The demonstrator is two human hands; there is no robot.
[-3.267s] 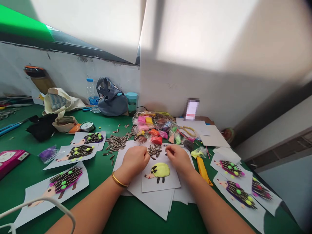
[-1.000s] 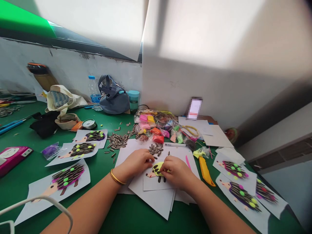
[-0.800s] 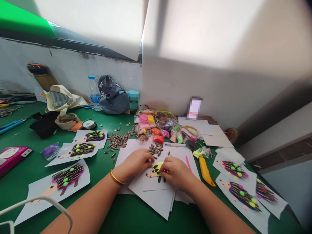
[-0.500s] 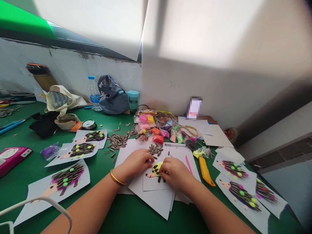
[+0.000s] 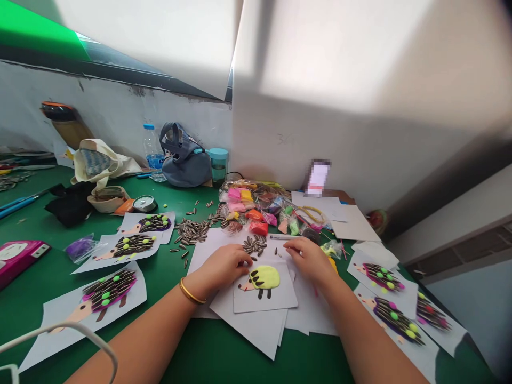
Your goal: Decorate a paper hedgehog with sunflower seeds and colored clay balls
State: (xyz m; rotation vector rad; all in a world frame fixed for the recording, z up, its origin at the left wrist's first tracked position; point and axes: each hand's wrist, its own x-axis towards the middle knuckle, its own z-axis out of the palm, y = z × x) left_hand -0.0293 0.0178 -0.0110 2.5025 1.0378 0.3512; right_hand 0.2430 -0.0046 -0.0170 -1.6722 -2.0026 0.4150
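A hedgehog picture (image 5: 267, 278) lies on white paper in front of me, with a yellow clay body, a peach face and dark legs. Several sunflower seeds (image 5: 256, 277) sit on the left part of its body. My left hand (image 5: 228, 265) rests at the card's upper left corner, fingers loosely curled and thumb apart, near a small pile of sunflower seeds (image 5: 255, 245). To the right, my right hand (image 5: 311, 260) hovers over the paper with fingers stretched toward two loose seeds (image 5: 277, 252). No object shows in its fingers.
Bags of coloured clay (image 5: 256, 205) lie behind the paper, beside a larger seed heap (image 5: 192, 230). A marker (image 5: 278, 237) is above the card. Finished hedgehog pictures lie left (image 5: 108, 290) and right (image 5: 394, 317). A yellow cutter (image 5: 333, 263) is partly behind my right hand.
My right hand has left the hedgehog's body and moved right and away from me, uncovering the yellow clay. My left hand has stayed almost in place.
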